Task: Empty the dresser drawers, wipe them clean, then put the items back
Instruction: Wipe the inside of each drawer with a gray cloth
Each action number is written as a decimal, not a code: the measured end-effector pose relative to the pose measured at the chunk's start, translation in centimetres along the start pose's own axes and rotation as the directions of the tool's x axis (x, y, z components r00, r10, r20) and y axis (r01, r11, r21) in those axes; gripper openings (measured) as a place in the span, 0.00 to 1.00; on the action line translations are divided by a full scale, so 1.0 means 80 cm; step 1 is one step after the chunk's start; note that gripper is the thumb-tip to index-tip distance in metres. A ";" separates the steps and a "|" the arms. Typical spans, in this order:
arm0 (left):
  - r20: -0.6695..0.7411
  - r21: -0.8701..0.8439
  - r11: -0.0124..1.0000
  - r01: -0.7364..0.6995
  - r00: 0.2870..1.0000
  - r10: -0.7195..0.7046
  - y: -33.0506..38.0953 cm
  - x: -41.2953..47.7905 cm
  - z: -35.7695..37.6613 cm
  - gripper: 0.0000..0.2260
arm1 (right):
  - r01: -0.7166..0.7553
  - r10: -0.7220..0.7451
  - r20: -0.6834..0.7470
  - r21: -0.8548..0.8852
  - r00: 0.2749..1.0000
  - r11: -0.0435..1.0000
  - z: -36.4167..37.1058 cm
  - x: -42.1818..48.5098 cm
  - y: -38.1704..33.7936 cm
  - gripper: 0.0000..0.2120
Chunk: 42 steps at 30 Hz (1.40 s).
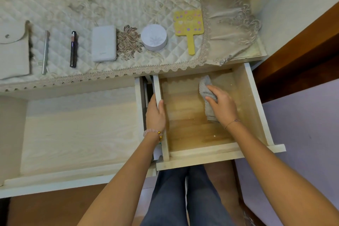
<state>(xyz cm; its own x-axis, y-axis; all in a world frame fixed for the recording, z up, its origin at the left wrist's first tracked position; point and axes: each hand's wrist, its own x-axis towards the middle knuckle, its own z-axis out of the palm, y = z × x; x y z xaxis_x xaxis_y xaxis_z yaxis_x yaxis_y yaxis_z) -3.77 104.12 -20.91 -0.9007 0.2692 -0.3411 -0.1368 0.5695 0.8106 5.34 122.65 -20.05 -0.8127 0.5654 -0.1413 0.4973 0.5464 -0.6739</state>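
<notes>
Pale wood drawer, pulled well out from the dresser; bare floor, small crumbs scattered on it. Open room: most of the floor left of and nearer than the cloth. Bounds: left wall, right wall and near front panel all upright. A narrow gap with a metal runner lies left of the left wall.

Surroundings: quilted cover with lace edging on the dresser top, its hem overhanging the drawer's far end. In a row on it, left to right: white pouch, silver stick, dark tube, white case, round white tin, yellow hand mirror. Brown wooden board close beside the drawer's right wall.

Left hand: clamped on the drawer's left wall, thumb inside, fingers outside. Right hand: palm down, fingers nearly flat, pressing the grey cloth onto the floor, right of centre. Hands well apart.
</notes>
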 end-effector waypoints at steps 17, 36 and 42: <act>-0.051 -0.030 0.998 -0.051 0.997 0.049 -0.018 0.002 0.013 0.20 | 0.236 -0.129 0.267 -0.418 0.955 0.877 0.064 0.015 0.058 0.27; -0.086 -0.080 0.996 -0.050 0.995 0.043 -0.017 -0.003 0.014 0.18 | 0.426 -0.352 0.255 -0.359 0.900 0.830 0.161 0.064 -0.019 0.22; -0.089 -0.056 0.995 -0.085 0.993 0.080 -0.011 -0.005 0.011 0.17 | 0.449 -0.359 0.283 -0.389 0.889 0.804 0.158 0.070 -0.018 0.23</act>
<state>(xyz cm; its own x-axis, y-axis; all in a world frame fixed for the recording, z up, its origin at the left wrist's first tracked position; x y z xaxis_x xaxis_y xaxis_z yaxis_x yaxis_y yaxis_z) -2.92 104.17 -21.91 -0.9419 0.2436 -0.2313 -0.0824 0.4999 0.8621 -3.77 117.20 -29.01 -0.9873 0.1313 -0.0892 0.1534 0.9339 -0.3230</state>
